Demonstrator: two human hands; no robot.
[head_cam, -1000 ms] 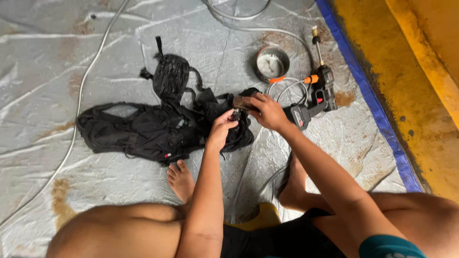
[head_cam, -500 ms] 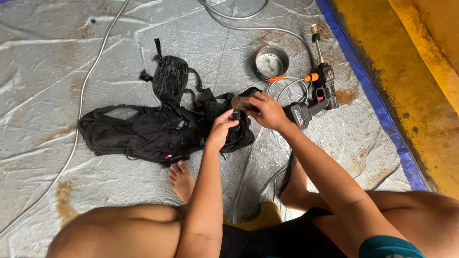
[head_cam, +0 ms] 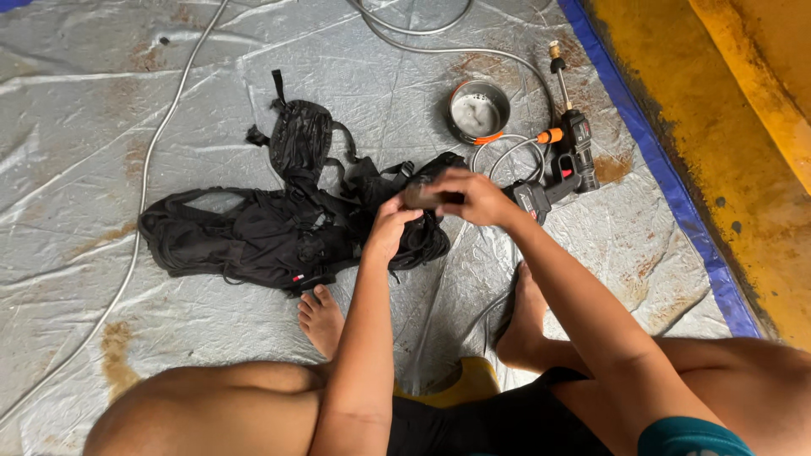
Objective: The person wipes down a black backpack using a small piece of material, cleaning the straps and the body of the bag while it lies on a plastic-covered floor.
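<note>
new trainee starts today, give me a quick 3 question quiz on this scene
1. True or false: the metal bowl rests on top of the black backpack.
2. Which lies nearest the right hand? A) metal bowl B) spray gun C) yellow wall
3. What do both hands touch?

Key:
1. False; it sits apart on the grey tarp.
2. B
3. The left hand and right hand both work at the backpack's strap end; the right also grips a small brownish item, unclear what.
</note>
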